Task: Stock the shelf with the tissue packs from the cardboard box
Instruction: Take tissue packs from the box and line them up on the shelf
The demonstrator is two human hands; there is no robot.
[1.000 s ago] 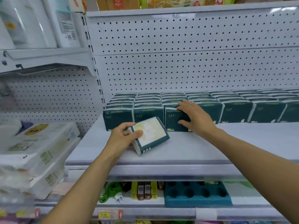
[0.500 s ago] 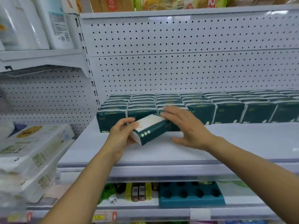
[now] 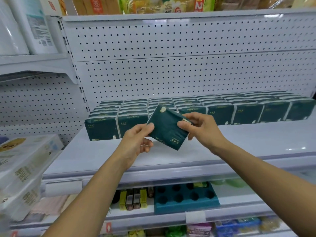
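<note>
Both forearms reach forward over the shelf (image 3: 171, 154). The left hand (image 3: 136, 142) and right hand (image 3: 200, 130) each pinch an opposite edge of one tilted tissue pack (image 3: 166, 128), held above the shelf in front of the stocked rows (image 3: 246, 108).

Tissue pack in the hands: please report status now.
Left hand and right hand both pinch one green tissue pack, tilted, above the shelf. Not yet placed. Rows of stocked packs behind; nothing blocking.

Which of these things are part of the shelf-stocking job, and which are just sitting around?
Part of the job:
- tissue pack, held by left hand and right hand
- stocked packs
- shelf

Just there:
- teal tray
- white bundles
- lighters
</note>
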